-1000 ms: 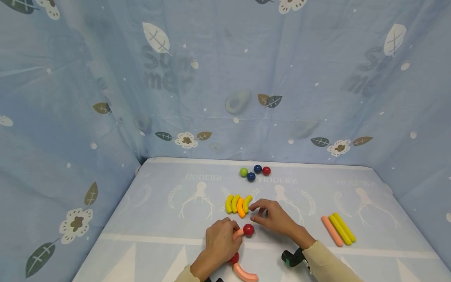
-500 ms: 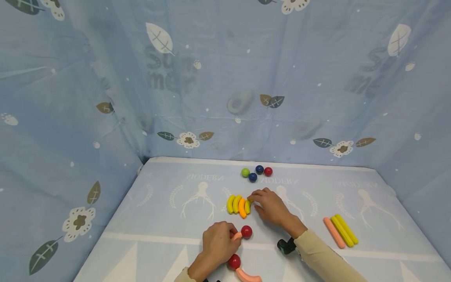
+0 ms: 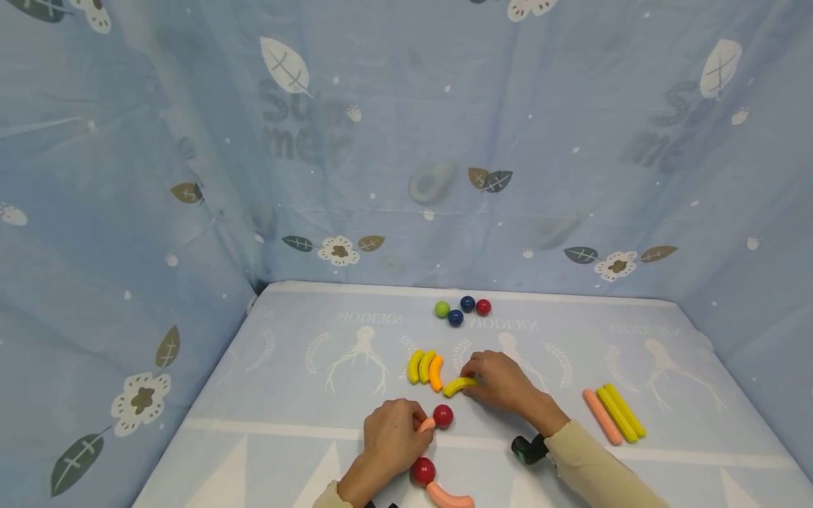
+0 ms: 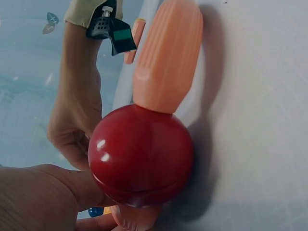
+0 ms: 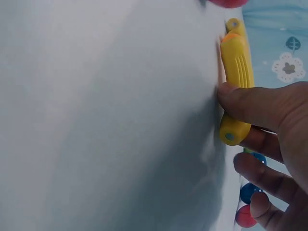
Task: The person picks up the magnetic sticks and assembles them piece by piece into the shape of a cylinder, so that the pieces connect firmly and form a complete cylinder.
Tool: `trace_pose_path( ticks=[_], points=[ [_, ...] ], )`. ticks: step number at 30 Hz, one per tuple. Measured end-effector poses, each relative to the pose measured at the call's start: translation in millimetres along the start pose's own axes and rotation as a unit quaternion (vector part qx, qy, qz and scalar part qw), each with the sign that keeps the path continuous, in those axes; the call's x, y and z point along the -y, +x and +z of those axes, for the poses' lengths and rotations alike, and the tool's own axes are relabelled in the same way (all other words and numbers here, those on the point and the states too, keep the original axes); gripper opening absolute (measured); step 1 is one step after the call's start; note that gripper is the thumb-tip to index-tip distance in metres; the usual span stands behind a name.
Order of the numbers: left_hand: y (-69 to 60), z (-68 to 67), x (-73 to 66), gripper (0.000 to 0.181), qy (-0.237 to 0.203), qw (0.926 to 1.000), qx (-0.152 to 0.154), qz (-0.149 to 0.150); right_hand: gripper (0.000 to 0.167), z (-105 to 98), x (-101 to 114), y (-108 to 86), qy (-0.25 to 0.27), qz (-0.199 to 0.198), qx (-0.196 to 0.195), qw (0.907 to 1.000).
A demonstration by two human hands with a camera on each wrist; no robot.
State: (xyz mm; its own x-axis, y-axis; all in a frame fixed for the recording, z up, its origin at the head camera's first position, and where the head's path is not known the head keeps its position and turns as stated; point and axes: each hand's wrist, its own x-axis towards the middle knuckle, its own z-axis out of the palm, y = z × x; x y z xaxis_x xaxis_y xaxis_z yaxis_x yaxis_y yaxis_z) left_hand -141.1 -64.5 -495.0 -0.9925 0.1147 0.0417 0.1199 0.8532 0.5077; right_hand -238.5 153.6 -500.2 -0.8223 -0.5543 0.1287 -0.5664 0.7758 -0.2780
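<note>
On the worktop (image 3: 292,402), the right hand (image 3: 498,381) pinches a yellow arc (image 3: 459,386) between thumb and finger, just right of the orange arc (image 3: 435,373) and slightly nearer the person. Nearer the person than the orange arc, the left hand (image 3: 392,434) grips a pink arc (image 3: 425,425) whose end meets a red ball (image 3: 443,416); farther that way, a second red ball (image 3: 423,471) touches a second pink arc (image 3: 449,497). Two more yellow arcs (image 3: 427,367) lie just left of the orange arc. Beyond it sit a green ball (image 3: 442,309), two blue balls (image 3: 455,318) and a third red ball (image 3: 483,307); well to its right, a pink stick (image 3: 603,418) and two yellow sticks (image 3: 617,415).
</note>
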Motion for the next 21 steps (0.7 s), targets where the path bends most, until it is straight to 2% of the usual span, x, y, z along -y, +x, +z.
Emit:
trace_pose_path(
  ticks=[9,21],
  points=[
    [0.4,1.2,0.4,0.015,-0.004,1.0,0.0,-0.004,0.021,-9.2,-0.6,-24.1,0.073,0.018,-0.016,0.9971],
    [0.2,1.3,2.1,0.017,-0.004,0.9999,0.003,-0.009,0.023,-11.1,0.9,-46.1,0.123,-0.003,0.001,0.9924]
  ],
)
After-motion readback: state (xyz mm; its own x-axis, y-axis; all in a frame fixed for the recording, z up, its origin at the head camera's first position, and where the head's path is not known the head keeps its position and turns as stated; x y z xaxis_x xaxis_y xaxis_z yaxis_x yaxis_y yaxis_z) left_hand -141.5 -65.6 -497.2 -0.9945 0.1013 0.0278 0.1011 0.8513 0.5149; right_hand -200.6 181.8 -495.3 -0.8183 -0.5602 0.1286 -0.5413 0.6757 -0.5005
